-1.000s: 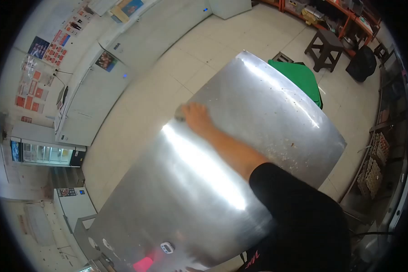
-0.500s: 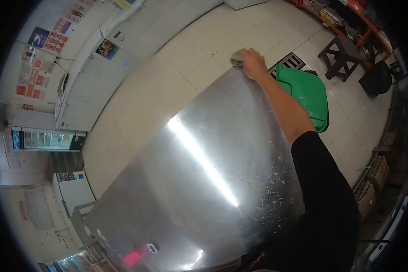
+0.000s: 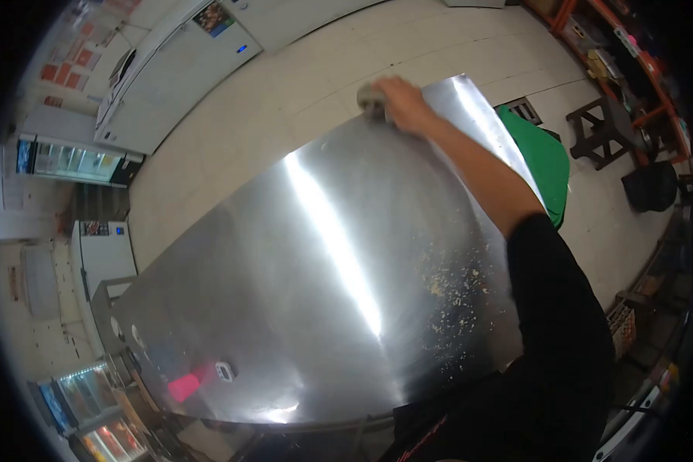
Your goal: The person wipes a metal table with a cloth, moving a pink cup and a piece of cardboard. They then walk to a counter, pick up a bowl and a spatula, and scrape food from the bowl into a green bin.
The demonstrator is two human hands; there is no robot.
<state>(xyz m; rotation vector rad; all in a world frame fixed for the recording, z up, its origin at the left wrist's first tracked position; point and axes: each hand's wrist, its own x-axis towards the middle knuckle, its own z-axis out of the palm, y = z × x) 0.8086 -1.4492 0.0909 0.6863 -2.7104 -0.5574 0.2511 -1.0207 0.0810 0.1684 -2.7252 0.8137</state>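
Note:
A shiny metal table (image 3: 246, 254) fills the middle of the view. At its far edge my right hand (image 3: 400, 102) is closed on a greyish cloth (image 3: 372, 98), which touches the table; both are blurred by motion. Pale crumbs (image 3: 458, 300) are scattered over the near right part of the metal. My left hand is not in view. A pink object (image 3: 183, 386) and a small white device (image 3: 224, 372) lie near the table's lower left edge.
Beyond the right end of the table stand a green bin (image 3: 543, 158) and a dark stool (image 3: 604, 131). White chest freezers (image 3: 181, 85) line the far wall. An orange shelf (image 3: 645, 65) holds various goods at the upper right.
My right hand has moved left along the far edge with the cloth, away from the table's right corner. The camera view has shifted, and more of the right end of the table shows.

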